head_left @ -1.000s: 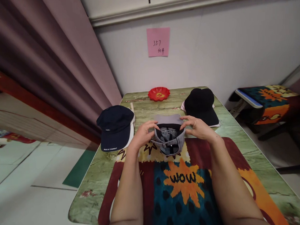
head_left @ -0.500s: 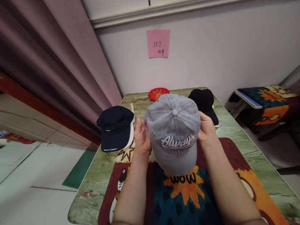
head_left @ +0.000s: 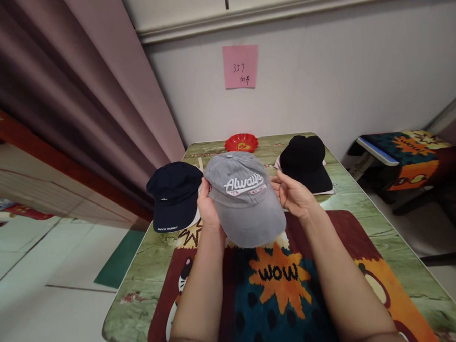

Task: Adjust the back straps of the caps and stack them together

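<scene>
Left hand (head_left: 210, 209) grips grey cap (head_left: 240, 198); right hand (head_left: 296, 195) loosely curved at its edge, hold unclear. Judged risk: uneven support could tip it.

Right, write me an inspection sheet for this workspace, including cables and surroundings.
Surface: green wood-patterned table; mat printed "WOW".
Things in hand: grey cap, lettered "Always", brim toward the wearer.
Clutter: navy cap at left, black cap at right, both with paler material showing beneath; red scalloped dish near the far edge.
Hands: left hand holds the grey cap's left side; right hand at its right edge, grip partly hidden.
Cables: nothing seen.
Surroundings: pink note on the wall; mauve curtain at left.
</scene>
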`<state>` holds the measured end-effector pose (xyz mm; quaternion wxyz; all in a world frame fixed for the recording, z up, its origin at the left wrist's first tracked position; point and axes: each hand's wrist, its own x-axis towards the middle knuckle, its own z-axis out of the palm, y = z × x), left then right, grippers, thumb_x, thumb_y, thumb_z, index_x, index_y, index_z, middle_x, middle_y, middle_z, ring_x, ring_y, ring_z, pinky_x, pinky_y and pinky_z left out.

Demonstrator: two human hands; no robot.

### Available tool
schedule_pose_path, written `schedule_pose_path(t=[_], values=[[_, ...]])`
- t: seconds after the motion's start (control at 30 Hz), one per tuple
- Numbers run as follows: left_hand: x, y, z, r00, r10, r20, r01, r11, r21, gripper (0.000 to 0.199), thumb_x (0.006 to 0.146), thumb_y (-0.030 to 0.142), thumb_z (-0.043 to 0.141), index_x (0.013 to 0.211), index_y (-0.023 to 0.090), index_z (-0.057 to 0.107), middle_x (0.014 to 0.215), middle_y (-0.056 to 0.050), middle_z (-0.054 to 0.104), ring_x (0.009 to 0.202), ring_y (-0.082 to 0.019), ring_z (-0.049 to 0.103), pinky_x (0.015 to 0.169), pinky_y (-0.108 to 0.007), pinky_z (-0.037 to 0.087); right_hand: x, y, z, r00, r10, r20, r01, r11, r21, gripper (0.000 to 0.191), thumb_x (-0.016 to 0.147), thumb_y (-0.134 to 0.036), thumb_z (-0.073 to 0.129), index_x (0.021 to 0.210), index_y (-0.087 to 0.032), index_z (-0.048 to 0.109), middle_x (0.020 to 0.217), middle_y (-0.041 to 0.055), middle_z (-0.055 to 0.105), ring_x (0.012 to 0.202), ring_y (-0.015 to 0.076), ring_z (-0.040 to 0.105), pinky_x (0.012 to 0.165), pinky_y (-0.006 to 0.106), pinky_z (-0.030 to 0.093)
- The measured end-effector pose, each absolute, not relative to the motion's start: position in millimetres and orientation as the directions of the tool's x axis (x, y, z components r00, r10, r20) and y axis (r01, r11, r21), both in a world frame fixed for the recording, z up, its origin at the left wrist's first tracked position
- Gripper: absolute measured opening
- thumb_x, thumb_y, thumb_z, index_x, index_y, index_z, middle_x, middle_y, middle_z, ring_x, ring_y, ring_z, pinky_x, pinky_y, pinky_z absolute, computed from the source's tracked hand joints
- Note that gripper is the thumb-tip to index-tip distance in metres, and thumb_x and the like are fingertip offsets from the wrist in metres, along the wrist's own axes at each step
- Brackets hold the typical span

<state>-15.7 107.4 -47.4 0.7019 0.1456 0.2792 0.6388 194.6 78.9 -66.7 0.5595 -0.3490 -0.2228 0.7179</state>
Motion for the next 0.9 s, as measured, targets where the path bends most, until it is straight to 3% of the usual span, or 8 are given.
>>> schedule_pose_path(t=[0.17, 0.4, 0.5, 0.57, 0.63, 0.7, 0.8, 0.9], values=[[-21.9, 111.8, -42.0, -0.161, 0.961, -0.223, -0.879, -0.037, 0.476, 0.046, 0.102, 0.046, 0.043, 0.125, 0.017, 0.071, 0.114, -0.01, 0.078, 0.121, -0.026, 0.068, 0.111, -0.044, 0.048, 190.1, 67.8, -58.4, -0.25, 0.94, -0.234, -0.431, -0.325, -0.842, 0.034, 0.071, -0.04, 0.09, 0.078, -0.013, 0.07, 0.063, -0.0012, 0.067, 0.049, 0.008, 0.061, 0.048, 0.017, 0.054], [-15.7, 114.8, -41.8, -0.205, 0.96, -0.188, -0.88, -0.097, 0.465, 0.045, 0.103, 0.044, 0.041, 0.13, 0.02, 0.068, 0.122, -0.008, 0.076, 0.128, -0.024, 0.063, 0.115, -0.04, 0.044, 181.5, 64.8, -46.7, -0.283, 0.955, -0.087, -0.624, -0.252, -0.739, 0.045, 0.061, -0.026, 0.092, 0.1, -0.014, 0.073, 0.088, 0.0031, 0.076, 0.072, 0.0138, 0.071, 0.069, 0.024, 0.061], [-8.8, 111.0, -40.1, -0.072, 0.989, -0.132, -0.871, 0.002, 0.492, 0.051, 0.103, 0.052, 0.04, 0.131, 0.02, 0.067, 0.127, -0.009, 0.073, 0.13, -0.024, 0.062, 0.115, -0.041, 0.045, 179.5, 65.3, -43.3, -0.168, 0.983, -0.078, -0.675, -0.173, -0.717, 0.046, 0.06, -0.02, 0.09, 0.102, -0.015, 0.074, 0.091, 0.0022, 0.077, 0.074, 0.0139, 0.07, 0.067, 0.022, 0.059], [-4.8, 107.9, -41.2, 0.112, 0.987, -0.119, -0.824, 0.159, 0.544, 0.061, 0.1, 0.063, 0.037, 0.13, 0.019, 0.067, 0.126, -0.011, 0.073, 0.128, -0.026, 0.063, 0.112, -0.043, 0.047, 180.4, 66.8, -44.2, -0.066, 0.995, -0.081, -0.689, -0.104, -0.717, 0.047, 0.061, -0.019, 0.089, 0.105, -0.017, 0.073, 0.092, 0.002, 0.078, 0.074, 0.0149, 0.07, 0.066, 0.023, 0.059], [-1.8, 105.4, -45.4, 0.319, 0.933, -0.165, -0.698, 0.349, 0.626, 0.064, 0.099, 0.066, 0.037, 0.127, 0.017, 0.068, 0.121, -0.013, 0.075, 0.123, -0.028, 0.067, 0.108, -0.046, 0.051, 183.3, 69.3, -47.4, 0.053, 0.995, -0.083, -0.697, -0.023, -0.717, 0.044, 0.064, -0.021, 0.088, 0.106, -0.019, 0.073, 0.096, 0.0023, 0.078, 0.08, 0.0168, 0.072, 0.07, 0.024, 0.06], [-0.2, 103.8, -51.8, 0.449, 0.856, -0.258, -0.514, 0.483, 0.709, 0.053, 0.1, 0.057, 0.044, 0.118, 0.015, 0.071, 0.112, -0.015, 0.078, 0.112, -0.029, 0.072, 0.101, -0.046, 0.056, 189.0, 72.7, -51.2, 0.183, 0.978, -0.097, -0.696, 0.06, -0.716, 0.039, 0.068, -0.024, 0.087, 0.104, -0.021, 0.072, 0.098, 0.0021, 0.079, 0.086, 0.0183, 0.073, 0.075, 0.026, 0.061], [-0.3, 102.2, -60.4, 0.472, 0.829, -0.301, -0.35, 0.489, 0.799, 0.034, 0.097, 0.042, 0.058, 0.107, 0.012, 0.072, 0.105, -0.017, 0.078, 0.098, -0.027, 0.076, 0.089, -0.041, 0.061, 205.4, 78.8, -55.2, 0.368, 0.925, -0.097, -0.69, 0.202, -0.695, 0.031, 0.074, -0.027, 0.084, 0.102, -0.024, 0.071, 0.103, -0.0004, 0.079, 0.097, 0.0181, 0.073, 0.084, 0.028, 0.062], [-2.9, 102.0, -63.2, 0.436, 0.865, -0.248, -0.357, 0.42, 0.834, 0.029, 0.095, 0.037, 0.062, 0.107, 0.013, 0.073, 0.107, -0.016, 0.078, 0.092, -0.025, 0.076, 0.084, -0.038, 0.061, 233.8, 85.8, -61.0, 0.502, 0.864, -0.042, -0.694, 0.373, -0.616, 0.022, 0.087, -0.03, 0.075, 0.108, -0.027, 0.069, 0.112, -0.0022, 0.078, 0.11, 0.0146, 0.07, 0.096, 0.03, 0.059]])
